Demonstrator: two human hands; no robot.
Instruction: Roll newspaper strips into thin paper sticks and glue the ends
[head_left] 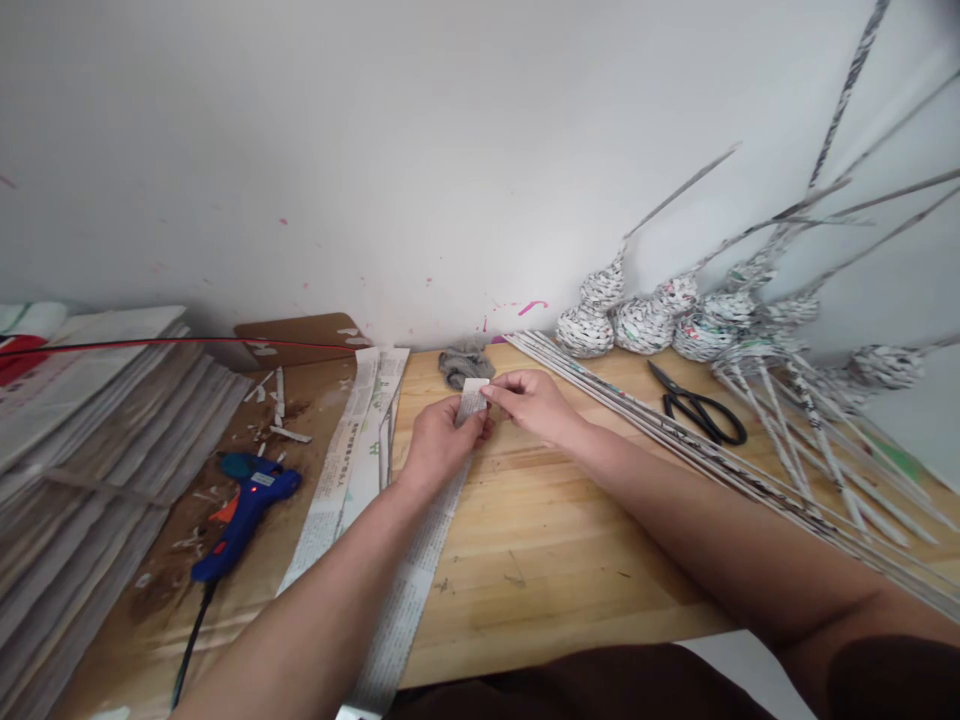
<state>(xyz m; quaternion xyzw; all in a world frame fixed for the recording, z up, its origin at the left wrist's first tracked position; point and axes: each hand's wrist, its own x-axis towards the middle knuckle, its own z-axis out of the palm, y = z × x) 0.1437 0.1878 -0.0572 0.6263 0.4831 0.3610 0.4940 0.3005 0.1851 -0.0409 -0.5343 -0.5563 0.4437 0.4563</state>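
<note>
A long newspaper strip (420, 570) runs from the table's front edge up between my two hands. My left hand (442, 440) is closed round it a little below its far end, thumb on top. With thumb and fingertips my right hand (529, 400) pinches the right corner of that far end. The end stands up slightly above the fingers. More newspaper strips (337, 470) lie to the left of my left hand, partly under my forearm. A crumpled grey cloth (463, 362) sits just beyond the hands.
At left, a blue glue gun (247, 515) lies on brown cardboard near paper scraps and a newspaper stack (97, 500). On the right are rolled paper sticks (637, 420), black scissors (697, 408) and several woven paper gourds (645, 325) with sticks jutting up. A white wall (420, 150) stands behind.
</note>
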